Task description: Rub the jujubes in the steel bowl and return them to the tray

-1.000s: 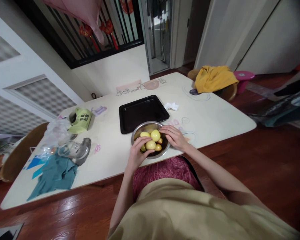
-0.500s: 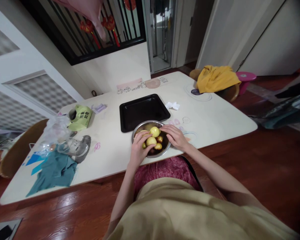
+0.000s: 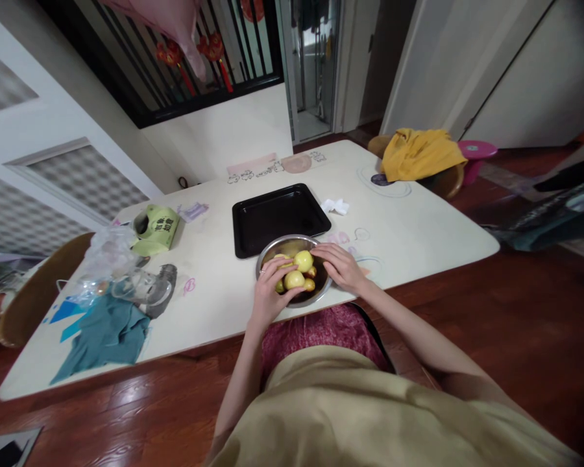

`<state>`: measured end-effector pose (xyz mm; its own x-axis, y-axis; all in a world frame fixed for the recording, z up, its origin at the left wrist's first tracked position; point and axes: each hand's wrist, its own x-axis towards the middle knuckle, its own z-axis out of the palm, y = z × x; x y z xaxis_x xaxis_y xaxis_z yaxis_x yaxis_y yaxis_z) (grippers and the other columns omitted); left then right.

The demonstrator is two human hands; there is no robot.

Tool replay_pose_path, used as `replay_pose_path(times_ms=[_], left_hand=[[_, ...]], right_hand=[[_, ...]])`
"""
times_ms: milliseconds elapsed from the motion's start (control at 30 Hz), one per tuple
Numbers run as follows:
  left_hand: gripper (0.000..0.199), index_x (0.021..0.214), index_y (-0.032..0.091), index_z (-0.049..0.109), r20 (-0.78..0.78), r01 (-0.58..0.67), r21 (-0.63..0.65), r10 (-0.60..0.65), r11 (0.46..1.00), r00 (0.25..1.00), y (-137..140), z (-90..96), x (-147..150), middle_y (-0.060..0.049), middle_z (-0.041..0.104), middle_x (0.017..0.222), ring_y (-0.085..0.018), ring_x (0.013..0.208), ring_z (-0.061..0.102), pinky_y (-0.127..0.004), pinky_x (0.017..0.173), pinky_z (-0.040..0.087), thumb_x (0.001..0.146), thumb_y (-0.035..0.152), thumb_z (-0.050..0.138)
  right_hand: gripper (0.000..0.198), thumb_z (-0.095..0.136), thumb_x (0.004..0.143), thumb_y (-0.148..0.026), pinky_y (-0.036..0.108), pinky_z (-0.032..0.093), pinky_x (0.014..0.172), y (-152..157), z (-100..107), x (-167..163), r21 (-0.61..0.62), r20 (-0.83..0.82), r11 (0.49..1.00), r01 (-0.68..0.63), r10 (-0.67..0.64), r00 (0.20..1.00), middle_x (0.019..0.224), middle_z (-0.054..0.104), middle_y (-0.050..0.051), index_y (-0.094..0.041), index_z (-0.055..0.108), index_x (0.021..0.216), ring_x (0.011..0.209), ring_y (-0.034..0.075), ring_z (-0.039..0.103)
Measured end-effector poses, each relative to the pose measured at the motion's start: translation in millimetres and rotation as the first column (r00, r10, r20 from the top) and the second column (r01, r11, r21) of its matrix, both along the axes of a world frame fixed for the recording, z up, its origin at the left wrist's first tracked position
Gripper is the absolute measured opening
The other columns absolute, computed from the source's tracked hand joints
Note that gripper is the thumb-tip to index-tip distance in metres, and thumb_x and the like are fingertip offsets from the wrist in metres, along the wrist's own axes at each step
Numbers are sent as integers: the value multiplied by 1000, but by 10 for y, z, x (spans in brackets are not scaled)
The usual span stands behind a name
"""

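A round metal bowl [image 3: 268, 248] stands at the table's near edge and holds several round fruits, some yellow and some darker brownish-green; their exact kind is unclear. My left hand [image 3: 271, 283] reaches over the bowl's left side, thumb and fingers curved round a pale yellow fruit [image 3: 294, 279]. Just beyond it sits a brighter yellow fruit [image 3: 302, 261]. My right hand [image 3: 343, 267] comes over the right rim with fingers stretched out, their tips at or close to that brighter fruit. Whether they touch it I cannot tell.
Behind the bowl lies a black baking tray [image 3: 279, 217], with a crumpled white tissue [image 3: 335, 206] at its right. On the table's left are a green paper bag [image 3: 156, 228], clear plastic [image 3: 109, 250] and a teal cloth [image 3: 104, 337]. A yellow cloth [image 3: 421, 155] drapes a chair.
Both hands stay at the bowl almost unmoved. The two yellow fruits have shifted very slightly, the brighter one a little downward and to the right.
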<state>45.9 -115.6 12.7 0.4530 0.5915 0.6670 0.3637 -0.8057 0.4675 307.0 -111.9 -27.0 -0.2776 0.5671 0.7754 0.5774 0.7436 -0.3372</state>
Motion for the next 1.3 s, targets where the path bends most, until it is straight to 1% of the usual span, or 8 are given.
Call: replay_pose_path(times_ms=[267, 700, 833, 900, 1100, 1300], left_hand=[[43, 131, 26, 70, -12, 7, -9, -7, 1000, 1000, -7, 3, -19, -12, 71, 132, -31, 130, 65, -55, 114, 52, 91, 36, 83], [42, 130, 25, 71, -11, 3, -16, -4, 1000, 1000, -23, 16, -40, -12, 71, 132, -30, 129, 66, -54, 114, 53, 92, 39, 81], [42, 130, 25, 71, -19, 0, -36, -1, 999, 1000, -18, 11, -65, -12, 71, 131, -31, 129, 66, -55, 114, 54, 92, 42, 81], [43, 131, 25, 71, -20, 10, -46, -10, 999, 1000, -17, 13, -85, -12, 71, 132, -30, 129, 66, -55, 114, 54, 92, 42, 81], [48, 134, 26, 69, -39, 30, -77, -33, 997, 999, -22, 17, -159, -13, 70, 135, -31, 132, 64, -56, 116, 52, 91, 43, 82], [56, 135, 26, 69, -37, 52, -61, -54, 997, 998, -15, -7, -215, -13, 70, 134, -32, 135, 62, -57, 116, 52, 87, 49, 84]], right_hand=[[39, 40, 112, -35, 55, 60, 104, 8, -9, 0, -30, -12, 1000, -3, 2, 1000, 127, 76, 13, -22, 66, 138, 123, 29, 69], [40, 39, 112, -34, 55, 59, 105, 11, -19, -3, -20, -24, 1000, -12, 11, 1000, 127, 76, 13, -22, 65, 140, 124, 29, 69], [41, 38, 112, -36, 56, 59, 106, 10, -18, -4, -49, -24, 999, -8, 7, 1000, 128, 76, 13, -23, 66, 139, 124, 30, 69], [42, 38, 112, -36, 56, 59, 106, 8, -13, -5, -55, -23, 998, -10, 9, 1000, 128, 76, 13, -23, 66, 139, 124, 30, 69], [39, 40, 111, -33, 54, 60, 104, 0, 4, -8, -14, -23, 1000, -11, 11, 1000, 127, 76, 14, -20, 66, 138, 123, 29, 69], [39, 39, 112, -33, 55, 60, 104, 0, 7, -5, -20, -5, 1000, -5, 5, 1000, 127, 76, 14, -20, 66, 137, 123, 29, 69]])
